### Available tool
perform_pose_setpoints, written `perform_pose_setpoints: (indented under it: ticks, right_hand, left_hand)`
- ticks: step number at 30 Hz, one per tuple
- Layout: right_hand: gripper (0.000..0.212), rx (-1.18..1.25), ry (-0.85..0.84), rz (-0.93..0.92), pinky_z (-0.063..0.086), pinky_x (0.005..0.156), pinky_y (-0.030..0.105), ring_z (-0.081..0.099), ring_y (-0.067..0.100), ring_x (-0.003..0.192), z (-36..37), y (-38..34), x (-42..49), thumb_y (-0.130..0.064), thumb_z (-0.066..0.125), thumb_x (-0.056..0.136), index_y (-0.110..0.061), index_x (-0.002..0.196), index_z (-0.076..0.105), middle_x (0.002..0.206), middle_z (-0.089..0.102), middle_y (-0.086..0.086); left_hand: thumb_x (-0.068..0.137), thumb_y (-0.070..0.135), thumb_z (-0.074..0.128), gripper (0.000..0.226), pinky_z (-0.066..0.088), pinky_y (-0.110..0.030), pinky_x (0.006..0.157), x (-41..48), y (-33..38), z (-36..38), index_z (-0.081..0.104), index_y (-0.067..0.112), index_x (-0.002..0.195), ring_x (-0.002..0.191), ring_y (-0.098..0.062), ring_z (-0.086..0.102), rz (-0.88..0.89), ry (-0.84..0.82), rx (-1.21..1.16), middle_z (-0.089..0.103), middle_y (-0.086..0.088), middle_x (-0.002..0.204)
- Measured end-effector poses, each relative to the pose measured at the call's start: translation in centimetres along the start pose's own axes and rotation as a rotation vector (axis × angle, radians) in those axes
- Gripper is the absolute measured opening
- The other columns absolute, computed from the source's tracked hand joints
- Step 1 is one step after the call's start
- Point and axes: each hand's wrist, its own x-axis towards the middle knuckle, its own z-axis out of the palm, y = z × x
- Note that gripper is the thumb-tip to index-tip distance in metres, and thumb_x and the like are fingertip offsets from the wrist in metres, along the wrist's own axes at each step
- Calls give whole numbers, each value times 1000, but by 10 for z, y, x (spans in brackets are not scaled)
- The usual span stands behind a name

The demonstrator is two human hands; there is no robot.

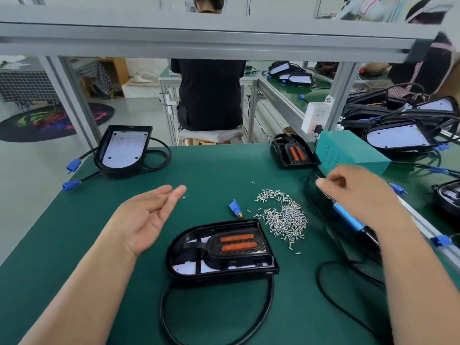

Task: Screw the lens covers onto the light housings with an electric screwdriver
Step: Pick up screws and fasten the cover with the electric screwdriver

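At far left on the green bench mat (74,245), an uncovered light housing (123,149) with its white LED board face up, black cable looped beside it, blue plugs (73,166) at the mat's edge. Next, the left hand (146,217), palm up, fingers (174,192) spread loose and straight, gripping nothing, raised above the mat. In the middle foreground, a second housing with lens cover (221,252) seated in it, two orange strips showing, cable curling toward the near edge. Just right of it, a loose pile of small screws (283,215) and a blue connector (235,207). Farther right, the right hand (358,192), blurred, fingers curled partway with nothing visibly pinched, poised over the blue electric screwdriver (348,219) lying on the mat. Behind, a spare lens cover (293,151), a teal power box (351,155), more housings stacked at right, and a seated person in black past the aluminium frame.
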Motion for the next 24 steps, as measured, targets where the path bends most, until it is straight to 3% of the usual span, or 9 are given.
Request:
perform_pose_setpoints:
  ticks: [3,6,10,12,14,16,19,20,24]
  right_hand:
    - [51,-200,-171,143,51,84,40,63,25,92,0,31,5,-74,63,86,-26,101,62,103,60,-1]
    - [53,-208,-278,136,51,82,39,62,21,92,1,39,6,-72,73,82,-26,107,61,103,63,-3]
    - [51,-188,-332,106,49,81,38,62,21,96,-2,38,5,-60,83,79,-28,112,60,104,65,-4]
    - [47,-212,-339,82,49,81,37,62,21,92,-1,36,4,-54,84,81,-24,110,61,99,65,-2]
    - [44,-238,-331,72,49,79,36,61,20,90,0,34,4,-52,82,84,-22,108,60,96,63,-1]
    - [43,-260,-322,64,47,75,35,60,19,88,0,33,4,-52,81,84,-22,107,60,96,63,-2]
    - [40,-255,-307,52,44,69,34,59,14,85,0,33,4,-52,81,84,-24,104,59,94,62,-4]
    - [40,-250,-307,51,43,67,33,59,13,84,0,33,4,-51,81,84,-25,104,59,93,63,-4]
    - [38,-204,-308,51,44,69,32,58,12,84,-2,34,4,-48,83,84,-23,103,62,93,63,-4]
  left_hand:
    - [106,-10,45,19,58,-17,58,10,7,-6,60,-11,116,79,-14,77,83,137,181,76,-21,104]
    - [106,1,45,22,36,-18,40,22,2,-9,67,1,110,49,-7,48,192,275,621,67,-7,84]
    - [101,23,60,19,37,-22,48,30,-10,0,74,21,89,48,-9,49,324,257,1159,67,7,71]
    - [98,31,67,10,48,-27,62,32,-13,11,74,27,93,71,-11,66,351,186,1366,71,10,80]
    - [95,35,74,18,51,-33,81,37,-12,21,74,28,111,93,-22,67,336,138,1569,69,6,93]
    - [93,34,76,24,48,-32,78,41,-10,28,72,28,117,91,-23,62,324,119,1679,64,6,92]
    - [95,29,72,4,43,-31,66,45,-10,32,69,28,94,80,-18,61,355,112,1725,65,9,87]
    - [96,27,70,10,43,-30,64,46,-11,33,67,28,87,78,-16,60,365,115,1742,66,9,86]
    - [103,24,62,15,47,-34,67,44,-14,36,63,21,88,83,-22,62,357,109,1811,67,2,90]
